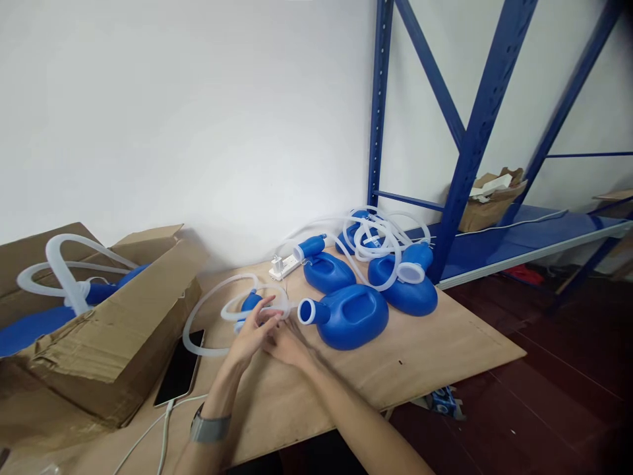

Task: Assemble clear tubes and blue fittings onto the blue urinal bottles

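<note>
My left hand (254, 334) is raised over the table, its fingers bent around a loop of translucent plastic tube (190, 330). Close against it is my right hand (287, 344), palm side down, its fingertips hidden behind the left hand. The tube curls to the left and joins a small blue cap-like part (251, 301), partly covered by my fingers. Just right of my hands lies a blue plastic urinal bottle (353, 318), its white-rimmed mouth facing them. Behind it are two more blue bottles, one (327, 274) at the back and another (410, 297) further right, with tubes coiled over them.
An open cardboard box (148, 316) at left holds a blue bottle and tube. Beside it lies a phone (180, 369) with a white cable. A white power strip (285, 266) sits near the wall. Blue metal shelving (465, 152) stands at right, beyond the table's corner.
</note>
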### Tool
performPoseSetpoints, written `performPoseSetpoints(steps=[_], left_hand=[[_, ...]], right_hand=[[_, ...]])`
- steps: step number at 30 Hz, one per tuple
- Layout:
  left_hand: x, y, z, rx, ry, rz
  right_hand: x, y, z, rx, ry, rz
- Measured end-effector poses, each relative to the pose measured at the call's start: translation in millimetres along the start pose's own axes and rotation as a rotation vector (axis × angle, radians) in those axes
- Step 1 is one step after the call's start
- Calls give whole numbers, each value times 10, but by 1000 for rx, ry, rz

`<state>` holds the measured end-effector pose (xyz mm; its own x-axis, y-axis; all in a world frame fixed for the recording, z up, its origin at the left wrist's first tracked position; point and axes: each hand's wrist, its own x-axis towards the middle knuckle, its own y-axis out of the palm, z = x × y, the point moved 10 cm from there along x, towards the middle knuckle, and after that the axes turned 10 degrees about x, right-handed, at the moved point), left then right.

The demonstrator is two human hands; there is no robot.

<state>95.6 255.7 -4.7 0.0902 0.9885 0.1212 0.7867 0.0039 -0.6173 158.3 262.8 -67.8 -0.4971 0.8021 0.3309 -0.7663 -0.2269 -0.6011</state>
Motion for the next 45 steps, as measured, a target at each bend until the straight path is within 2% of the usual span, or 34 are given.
performPoseSetpoints(steps=[3, 5, 7, 10, 12, 13, 15, 17, 20, 23, 25, 29, 33, 36, 41, 45], left_hand=[[37, -113, 84, 168, 8, -103], [8, -245, 153, 276, 12, -165], [-34, -354, 153, 490, 95, -196], [-77, -387, 90, 944, 344, -213], [-56, -391, 117, 1086, 457, -198], [-28, -409, 135, 1095, 482, -184], [21, -450, 115, 1066, 505, -153], [20, -514, -37, 976, 522, -169], [-59, -510, -415, 798, 556, -163], [-119, -211, -757, 818, 620, 6], [-96, -20, -878, 861, 631, 105], [44, 106, -914, 802, 603, 189], [119, 129, -826, 733, 602, 265], [135, 158, -810, 753, 610, 278], [135, 244, -919, 907, 624, 276], [156, 269, -1078, 915, 581, 300]], right_hand=[[-169, -19, 77, 7, 33, 74], [-395, -63, 175, 69, 89, 195], [-682, -233, 343, 191, 137, 304], [-1022, -809, 691, 364, 64, 358], [-1110, -1298, 782, 423, -4, 336], [-1096, -1577, 738, 348, -33, 257], [-1022, -2088, 511, 41, -35, 44], [-948, -2268, 223, -234, 7, 7], [-857, -2231, -83, -414, 40, -14], [-808, -2119, -94, -462, 19, -101], [-789, -2051, -35, -466, 3, -123], [-757, -2016, -9, -462, -9, -120], [-734, -2025, -160, -447, 36, -131], [-721, -1995, -241, -430, 51, -137], [-704, -1962, -280, -423, 91, -123], [-676, -2052, -190, -356, 162, -107]])
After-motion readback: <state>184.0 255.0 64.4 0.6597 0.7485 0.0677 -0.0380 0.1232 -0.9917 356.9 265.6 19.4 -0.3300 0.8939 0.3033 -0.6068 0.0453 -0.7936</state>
